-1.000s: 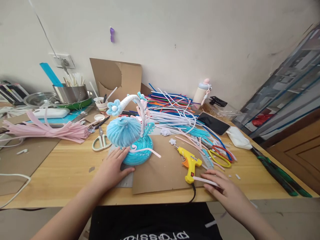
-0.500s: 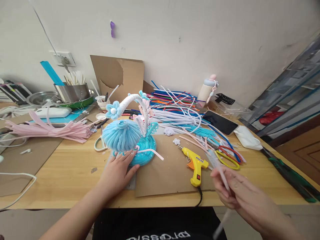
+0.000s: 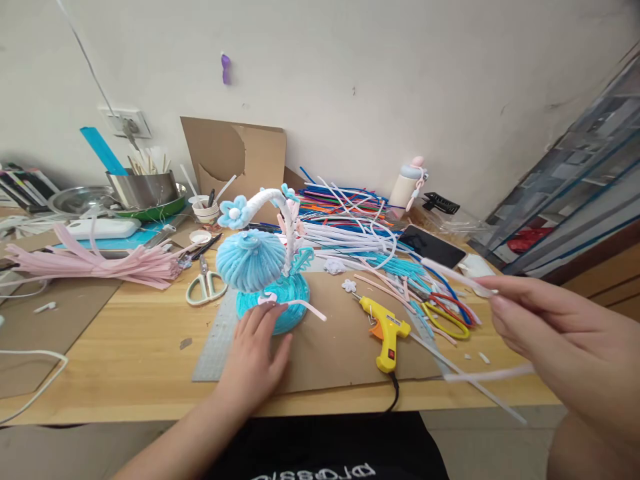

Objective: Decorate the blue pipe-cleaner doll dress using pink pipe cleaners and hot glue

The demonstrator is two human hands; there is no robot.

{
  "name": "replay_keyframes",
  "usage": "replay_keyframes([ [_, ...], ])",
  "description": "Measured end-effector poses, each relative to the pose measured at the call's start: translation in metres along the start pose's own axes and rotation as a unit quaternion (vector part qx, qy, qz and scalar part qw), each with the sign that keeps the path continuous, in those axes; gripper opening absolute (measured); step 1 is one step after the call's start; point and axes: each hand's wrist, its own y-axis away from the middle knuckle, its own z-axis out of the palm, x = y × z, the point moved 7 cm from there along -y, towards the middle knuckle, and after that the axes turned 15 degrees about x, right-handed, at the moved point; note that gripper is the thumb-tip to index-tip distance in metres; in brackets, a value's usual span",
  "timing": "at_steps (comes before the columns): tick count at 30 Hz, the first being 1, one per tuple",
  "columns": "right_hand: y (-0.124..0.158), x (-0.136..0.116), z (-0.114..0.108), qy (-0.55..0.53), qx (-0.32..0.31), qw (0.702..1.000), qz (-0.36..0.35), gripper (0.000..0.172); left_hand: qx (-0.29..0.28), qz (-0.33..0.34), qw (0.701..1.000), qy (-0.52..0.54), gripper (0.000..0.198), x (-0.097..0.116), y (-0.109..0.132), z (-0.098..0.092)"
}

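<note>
A pipe-cleaner lamp stands before me, with a white bent stem, a blue pleated shade (image 3: 250, 260) and a round turquoise base (image 3: 295, 293). My left hand (image 3: 257, 350) rests against the front of that base, thumb apart, its fingertips beside a pale pink pipe cleaner (image 3: 310, 308) lying across it. Over at the right, my right hand (image 3: 555, 327) pinches a pale pipe cleaner (image 3: 453, 272), whose other end shows below the fingers. Between my hands a yellow glue gun (image 3: 387, 330) lies on cardboard (image 3: 325, 367), a long glue stick out of its back.
Scissors (image 3: 204, 287) lie left of the lamp, near a pink pipe-cleaner bundle (image 3: 95, 260). Piles of white and coloured pipe cleaners (image 3: 345, 233) fill the back. Yellow-handled scissors (image 3: 447, 323), a phone (image 3: 433, 245) and a bottle (image 3: 406, 187) are at the right.
My right hand has risen and moved right with the pale pipe cleaner. The left hand has slid a little right and nearer me, and the lamp's shade has shifted slightly right.
</note>
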Motion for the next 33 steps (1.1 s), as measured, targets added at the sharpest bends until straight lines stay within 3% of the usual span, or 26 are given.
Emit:
replay_keyframes([
  [2,0.003,-0.011,0.008,0.107,0.008,0.991,-0.085,0.024,0.012,-0.008,0.998,0.054,0.031,0.017,-0.003,0.001],
  [4,0.017,-0.015,0.044,0.103,-0.101,0.984,-0.107,0.024,0.015,-0.008,0.995,0.102,0.031,0.03,-0.012,0.003],
  [7,0.039,-0.008,0.098,-0.017,-0.225,0.974,-0.006,0.018,0.01,0.012,0.989,0.15,0.028,0.04,-0.031,0.008],
  [9,0.056,0.0,0.131,-0.109,-0.301,0.94,0.119,0.018,-0.01,0.02,0.984,0.176,0.016,0.041,-0.043,0.013],
  [11,0.07,0.005,0.153,-0.175,-0.337,0.9,0.213,0.019,-0.028,-0.001,0.977,0.212,0.012,0.039,-0.052,0.018],
  [13,0.076,0.007,0.167,-0.206,-0.332,0.885,0.252,0.016,-0.037,-0.053,0.966,0.249,0.011,0.033,-0.056,0.021],
  [15,0.077,0.007,0.175,-0.202,-0.313,0.895,0.246,0.014,-0.041,-0.113,0.953,0.279,0.011,0.026,-0.056,0.025],
  [19,0.069,-0.001,0.18,-0.156,-0.253,0.948,0.115,0.018,-0.047,-0.19,0.922,0.333,0.016,0.019,-0.052,0.032],
  [22,0.066,-0.007,0.179,-0.137,-0.223,0.965,0.015,0.017,-0.052,-0.226,0.905,0.357,0.021,0.014,-0.049,0.037],
  [28,0.067,-0.004,0.184,-0.146,-0.228,0.962,0.033,0.019,-0.071,-0.266,0.872,0.405,0.021,0.01,-0.047,0.048],
  [33,0.064,-0.011,0.183,-0.122,-0.206,0.971,-0.004,0.021,-0.071,-0.271,0.868,0.41,0.023,0.011,-0.047,0.047],
])
